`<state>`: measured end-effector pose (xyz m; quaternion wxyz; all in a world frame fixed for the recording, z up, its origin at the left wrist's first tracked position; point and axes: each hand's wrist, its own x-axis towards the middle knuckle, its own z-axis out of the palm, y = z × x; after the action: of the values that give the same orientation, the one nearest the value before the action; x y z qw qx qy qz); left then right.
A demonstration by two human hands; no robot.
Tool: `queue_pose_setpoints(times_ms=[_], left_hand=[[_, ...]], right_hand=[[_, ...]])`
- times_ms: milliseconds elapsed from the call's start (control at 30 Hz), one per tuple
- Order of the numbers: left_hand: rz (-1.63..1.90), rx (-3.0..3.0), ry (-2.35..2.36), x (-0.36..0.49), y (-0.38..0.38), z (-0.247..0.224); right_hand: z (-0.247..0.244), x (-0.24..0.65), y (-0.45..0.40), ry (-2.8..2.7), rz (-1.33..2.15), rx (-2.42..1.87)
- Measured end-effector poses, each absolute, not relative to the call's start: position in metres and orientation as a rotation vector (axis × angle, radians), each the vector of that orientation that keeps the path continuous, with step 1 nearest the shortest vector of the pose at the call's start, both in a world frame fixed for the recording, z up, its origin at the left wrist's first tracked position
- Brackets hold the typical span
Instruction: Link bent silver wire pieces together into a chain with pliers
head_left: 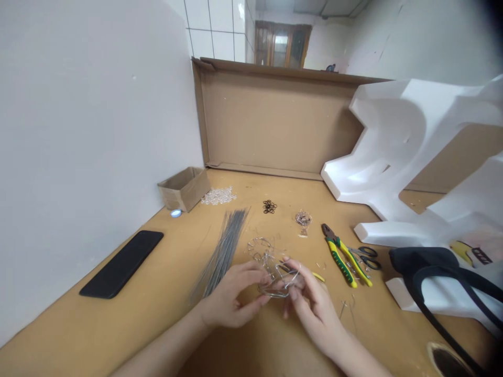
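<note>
My left hand (pixel 231 296) and my right hand (pixel 310 309) together pinch a tangle of bent silver wire links (pixel 275 280) above the tabletop, and the links trail away from my fingers toward the far side. Beside my left hand lies a long bundle of thin grey steel rods (pixel 222 254). To the right of my right hand are green-and-yellow handled pliers (pixel 346 256), with black-handled scissors (pixel 365 256) partly beneath them. A few short wire scraps (pixel 348 309) lie near my right wrist.
On the yellow-brown table (pixel 377 324) are black rubber rings (pixel 269 207), clear beads (pixel 218 196), a small wire coil (pixel 303 219), a black phone (pixel 121 264) and a small cardboard box (pixel 184 189). White foam packing (pixel 404 152) and a dark bag (pixel 424 267) crowd the right side.
</note>
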<state>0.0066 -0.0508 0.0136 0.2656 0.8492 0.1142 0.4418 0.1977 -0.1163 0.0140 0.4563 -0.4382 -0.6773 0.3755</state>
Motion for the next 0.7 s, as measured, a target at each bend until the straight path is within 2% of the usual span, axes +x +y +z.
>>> queue_pose_setpoints(times_ms=[267, 433, 600, 700], left_hand=[[1.258, 2.659, 0.239, 0.000, -0.056, 0.016], [1.377, 2.795, 0.184, -0.001, -0.066, 0.020], [1.252, 2.660, 0.148, -0.006, -0.067, 0.025], [1.262, 2.656, 0.060, -0.006, -0.066, 0.031]], right_hand=[[0.020, 0.205, -0.124, -1.959, 0.302, -1.010], [0.019, 0.207, -0.129, -2.010, 0.144, -0.879], [0.033, 0.202, -0.124, -2.105, 0.014, -0.679], [0.043, 0.199, -0.123, -2.090, -0.003, -0.721]])
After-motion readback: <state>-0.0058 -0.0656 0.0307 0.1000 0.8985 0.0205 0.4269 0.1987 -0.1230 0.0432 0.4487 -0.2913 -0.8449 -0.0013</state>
